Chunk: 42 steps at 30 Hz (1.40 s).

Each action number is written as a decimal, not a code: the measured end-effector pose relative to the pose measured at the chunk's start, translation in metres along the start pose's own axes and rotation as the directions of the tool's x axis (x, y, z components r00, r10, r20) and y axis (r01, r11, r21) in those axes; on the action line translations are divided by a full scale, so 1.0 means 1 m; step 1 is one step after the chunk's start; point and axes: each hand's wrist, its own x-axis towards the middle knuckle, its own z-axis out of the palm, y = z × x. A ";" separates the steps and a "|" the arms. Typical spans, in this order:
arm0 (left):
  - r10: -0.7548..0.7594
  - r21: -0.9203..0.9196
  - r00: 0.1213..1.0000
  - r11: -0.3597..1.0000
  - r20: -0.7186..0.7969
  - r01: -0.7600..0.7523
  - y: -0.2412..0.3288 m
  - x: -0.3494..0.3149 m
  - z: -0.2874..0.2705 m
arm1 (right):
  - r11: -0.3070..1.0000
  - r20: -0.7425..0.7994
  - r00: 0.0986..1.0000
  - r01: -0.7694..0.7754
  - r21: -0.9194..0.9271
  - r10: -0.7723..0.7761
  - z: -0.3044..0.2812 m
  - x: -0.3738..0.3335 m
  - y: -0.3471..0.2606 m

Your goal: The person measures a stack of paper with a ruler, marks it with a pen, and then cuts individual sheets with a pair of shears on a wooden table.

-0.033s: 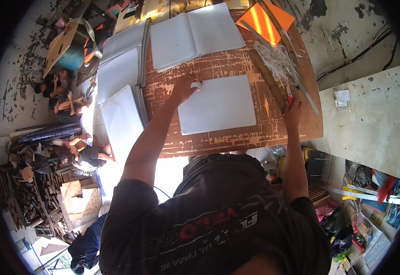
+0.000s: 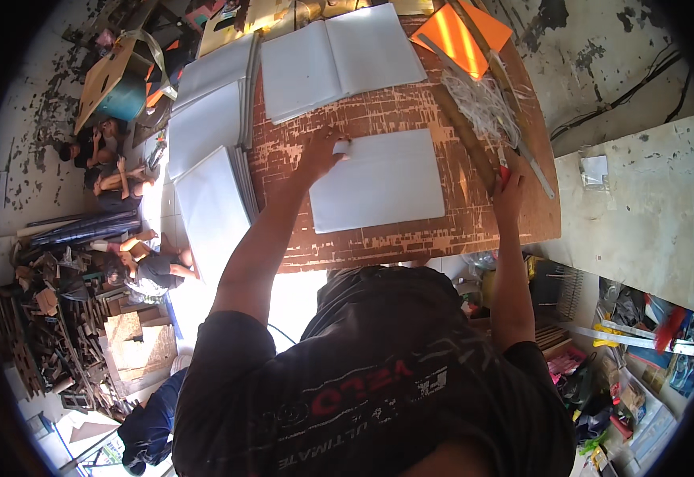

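My left hand (image 2: 319,159) is at the upper left corner of a white paper sheet or thin stack (image 2: 378,184). Between its thumb and fingers shows a small white piece (image 2: 343,148), whose kind I cannot make out. On the right of the table, my right hand (image 2: 509,197) closes round a small red tool (image 2: 505,173), mostly hidden by the fingers. It lies beside the near end of a brown wooden strip (image 2: 467,141). Beyond the paper, an open stack of large white sheets (image 2: 335,60) lies with a fold down its middle.
More white paper stacks (image 2: 212,131) line the left side of the worn brown table (image 2: 378,253). At the far right lie thin paper trimmings (image 2: 482,107), an orange sheet (image 2: 462,40) and a metal ruler (image 2: 536,171). Several people (image 2: 112,175) sit on the floor at left.
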 end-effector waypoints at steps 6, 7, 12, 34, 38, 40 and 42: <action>-0.104 -0.128 0.992 0.985 0.065 0.112 -0.007 0.011 0.010 | 1.000 0.004 1.000 0.008 0.025 -0.008 0.001 0.003 -0.006; -0.064 -0.103 0.991 0.992 0.114 0.076 -0.006 0.013 0.005 | 1.000 0.016 1.000 -0.014 0.021 0.014 0.001 0.003 -0.006; 0.001 -0.377 0.980 0.923 0.198 0.075 0.013 0.018 -0.024 | 1.000 -0.007 1.000 -0.013 0.028 0.013 0.000 0.001 -0.005; -0.097 -0.785 0.980 0.614 -0.174 -0.078 0.056 0.018 -0.097 | 0.999 -0.030 0.999 -0.017 0.042 0.018 -0.004 0.002 -0.016; -0.419 -0.946 0.881 0.311 -0.219 -0.087 0.011 0.041 -0.108 | 0.997 -0.001 0.998 -0.068 0.035 0.069 -0.004 0.002 -0.013; -0.491 -0.968 0.837 0.184 -0.241 -0.171 -0.013 0.053 -0.106 | 0.998 -0.016 0.999 -0.046 0.032 0.047 -0.002 0.002 -0.010; -0.557 -0.965 0.795 0.052 -0.242 -0.257 -0.040 0.069 -0.096 | 0.999 -0.021 0.999 -0.048 0.020 0.049 -0.004 0.002 -0.008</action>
